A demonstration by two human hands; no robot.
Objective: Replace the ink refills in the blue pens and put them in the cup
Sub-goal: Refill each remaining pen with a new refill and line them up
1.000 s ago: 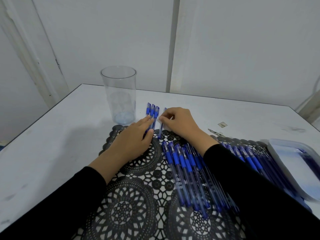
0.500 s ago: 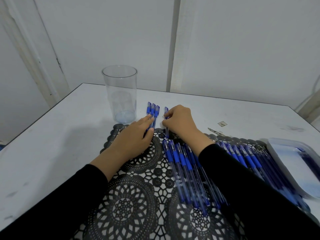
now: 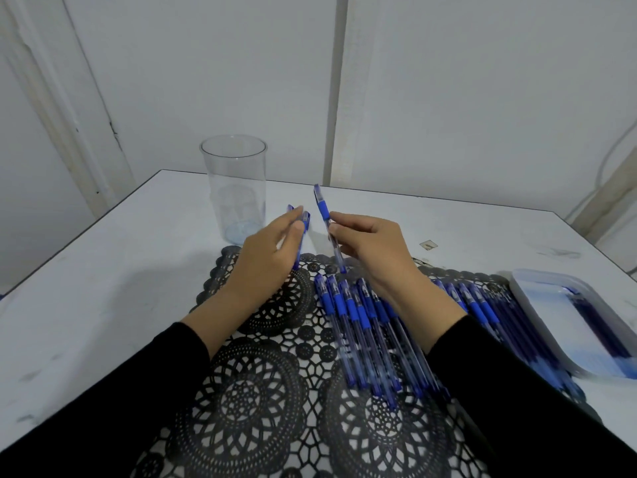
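Near the clear cup point(image 3: 234, 188), the left hand point(image 3: 265, 260) lays nearly straight fingers on a few blue pens point(image 3: 305, 219); the right hand point(image 3: 372, 250) pinches one tilted pen point(image 3: 324, 212) above the pen row point(image 3: 362, 326) on the mat point(image 3: 262, 391).

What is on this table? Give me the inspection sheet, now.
Surface: white table; black lace mat at the near edge.
Job's things: clear cup, no pens in it; row of blue pens on the mat; likely refills in a plastic tray at right.
Clutter: small scrap on the table.
Hands: right hand pinches one pen, tilted up; left hand, fingers straight, touches a few pens.
Cables: pale cord on the far-right wall.
Surroundings: white walls, vertical strip.
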